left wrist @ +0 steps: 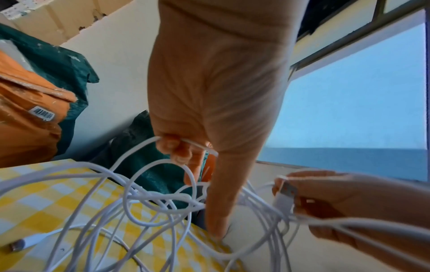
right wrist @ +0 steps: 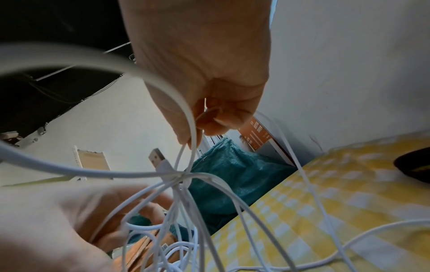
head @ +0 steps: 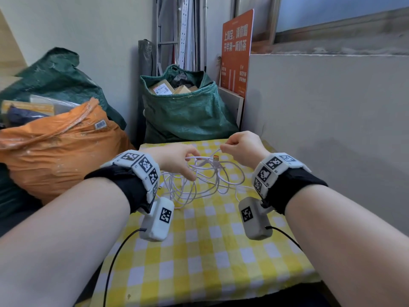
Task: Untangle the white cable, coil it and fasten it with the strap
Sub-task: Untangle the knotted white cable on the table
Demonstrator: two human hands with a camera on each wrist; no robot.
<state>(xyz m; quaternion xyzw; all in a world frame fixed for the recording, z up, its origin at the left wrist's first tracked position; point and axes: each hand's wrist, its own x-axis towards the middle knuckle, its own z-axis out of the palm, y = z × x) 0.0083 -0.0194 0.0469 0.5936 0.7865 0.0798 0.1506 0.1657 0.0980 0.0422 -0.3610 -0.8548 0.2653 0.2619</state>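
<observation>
The white cable [head: 205, 180] is a loose tangle of loops on the yellow checked tablecloth [head: 199, 251], partly lifted between my hands. My left hand [head: 188, 162] pinches one strand [left wrist: 186, 141] with its fingertips above the tangle, thumb pointing down. My right hand [head: 222, 149] pinches a couple of strands [right wrist: 186, 156] just above a knot where many loops cross [right wrist: 181, 176]. A USB plug [head: 215, 157] sticks up from that knot, close under the right fingers [right wrist: 223, 117]. The other plug [left wrist: 21, 244] lies on the cloth. I cannot make out a strap.
An orange sack [head: 55, 151] stands left of the table and a green sack [head: 183, 111] of parcels behind it. A grey wall [head: 321, 118] runs along the right edge. A dark object [right wrist: 414, 165] lies on the cloth at the far right; what it is I cannot tell.
</observation>
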